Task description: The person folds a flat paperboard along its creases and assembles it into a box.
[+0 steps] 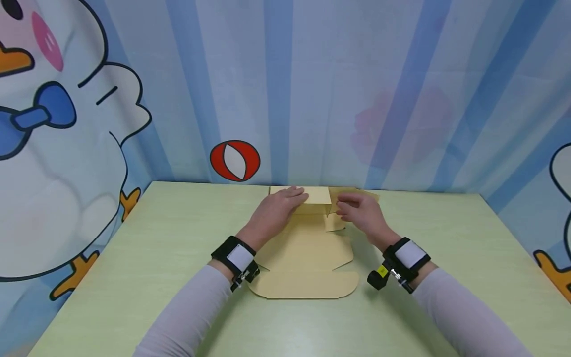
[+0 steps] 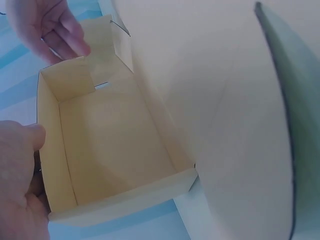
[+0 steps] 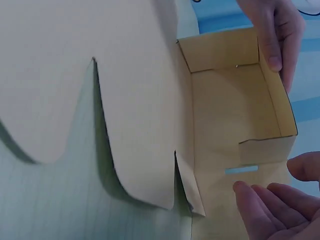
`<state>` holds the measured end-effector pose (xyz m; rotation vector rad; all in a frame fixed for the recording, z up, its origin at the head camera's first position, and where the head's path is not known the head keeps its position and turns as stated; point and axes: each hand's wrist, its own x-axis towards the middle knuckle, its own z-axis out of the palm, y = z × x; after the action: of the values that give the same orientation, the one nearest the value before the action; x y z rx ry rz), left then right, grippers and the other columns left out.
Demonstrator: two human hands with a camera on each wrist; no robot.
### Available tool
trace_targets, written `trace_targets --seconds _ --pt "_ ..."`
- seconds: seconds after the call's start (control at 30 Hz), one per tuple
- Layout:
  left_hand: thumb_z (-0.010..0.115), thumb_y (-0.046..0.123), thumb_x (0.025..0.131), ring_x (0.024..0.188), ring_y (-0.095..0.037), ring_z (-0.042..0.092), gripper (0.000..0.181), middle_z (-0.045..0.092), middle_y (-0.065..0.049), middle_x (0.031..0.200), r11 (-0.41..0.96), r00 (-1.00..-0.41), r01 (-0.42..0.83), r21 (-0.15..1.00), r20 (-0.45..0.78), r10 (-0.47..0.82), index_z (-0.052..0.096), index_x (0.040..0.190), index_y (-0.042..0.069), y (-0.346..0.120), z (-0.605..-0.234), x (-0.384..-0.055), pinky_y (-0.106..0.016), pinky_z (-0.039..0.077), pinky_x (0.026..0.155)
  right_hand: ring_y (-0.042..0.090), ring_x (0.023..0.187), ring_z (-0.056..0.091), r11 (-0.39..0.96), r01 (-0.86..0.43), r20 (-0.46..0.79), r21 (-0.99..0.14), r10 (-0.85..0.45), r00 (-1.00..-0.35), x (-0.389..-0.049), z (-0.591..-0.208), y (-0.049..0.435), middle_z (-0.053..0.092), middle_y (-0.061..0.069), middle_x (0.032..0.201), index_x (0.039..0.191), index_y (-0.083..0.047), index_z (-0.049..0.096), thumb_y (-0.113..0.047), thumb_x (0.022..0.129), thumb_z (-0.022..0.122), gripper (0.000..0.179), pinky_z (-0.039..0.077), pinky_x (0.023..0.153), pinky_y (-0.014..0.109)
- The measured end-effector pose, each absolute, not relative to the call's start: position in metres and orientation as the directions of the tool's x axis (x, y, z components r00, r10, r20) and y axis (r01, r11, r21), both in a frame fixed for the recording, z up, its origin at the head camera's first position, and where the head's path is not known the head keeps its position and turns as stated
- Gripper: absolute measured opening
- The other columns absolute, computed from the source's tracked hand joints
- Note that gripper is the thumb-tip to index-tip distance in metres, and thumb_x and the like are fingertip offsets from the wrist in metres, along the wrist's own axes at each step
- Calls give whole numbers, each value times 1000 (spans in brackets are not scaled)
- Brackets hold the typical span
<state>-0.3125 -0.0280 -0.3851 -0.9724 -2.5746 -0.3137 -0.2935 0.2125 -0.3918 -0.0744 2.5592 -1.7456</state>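
A partly folded tan cardboard box (image 1: pixel 305 248) lies on the table, its flat lid panel with rounded flaps towards me and its raised walls at the far end. My left hand (image 1: pixel 281 206) grips the far wall, thumb over its top edge and fingers behind, as the left wrist view shows. Beside the right end of the box, my right hand (image 1: pixel 361 213) has its fingers loosely bent and holds nothing. In the right wrist view, its fingertips are close to an unfolded side panel (image 3: pixel 215 225) and a narrow slot (image 3: pixel 241 170) in the base. A small corner flap (image 3: pixel 190 185) stands near it.
The pale green table (image 1: pixel 111 277) carries the box near its back edge. Directly behind hangs a blue striped curtain (image 1: pixel 312 99) with a red-and-white ball print and a cartoon duck at the left.
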Motion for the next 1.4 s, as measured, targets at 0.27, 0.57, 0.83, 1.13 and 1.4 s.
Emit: trace_targets --seconds 0.27,0.57,0.83,1.13,1.4 --pt "62 10 96 129 -23 59 37 63 -6 137 719 -674 690 88 441 593 64 133 12 -28 -385 -311 -36 52 102 40 115 64 657 -134 97 -742 -93 -991 -296 -412 235 63 28 127 132 7 56 -12 96 60 41 57 93 43" --pt "63 8 95 129 -22 59 38 63 -6 137 722 -685 684 106 435 584 64 133 13 -25 -387 -310 -36 52 102 37 106 66 710 -68 22 -700 -74 -997 -296 -424 235 67 26 116 131 9 56 -12 92 65 44 59 75 31" --pt "63 9 96 130 -22 58 38 63 -5 138 729 -695 676 108 423 581 63 133 13 -23 -387 -310 -37 51 104 22 89 67 650 9 -37 -760 -30 -999 -297 -429 223 66 20 108 127 7 60 -7 90 67 41 56 67 23" --pt "62 9 96 132 -22 57 39 62 -5 139 734 -702 670 112 417 577 63 134 14 -23 -388 -310 -36 51 104 19 90 68 555 10 -16 -832 -5 -1000 -297 -425 212 66 22 114 134 6 56 -4 91 64 45 60 76 25" --pt "62 10 97 132 -21 56 39 61 -4 140 740 -705 665 98 409 579 62 135 15 -23 -387 -311 -35 51 104 28 101 68 492 -29 2 -870 -56 -998 -298 -425 207 64 25 121 137 6 54 -5 94 62 45 61 82 31"
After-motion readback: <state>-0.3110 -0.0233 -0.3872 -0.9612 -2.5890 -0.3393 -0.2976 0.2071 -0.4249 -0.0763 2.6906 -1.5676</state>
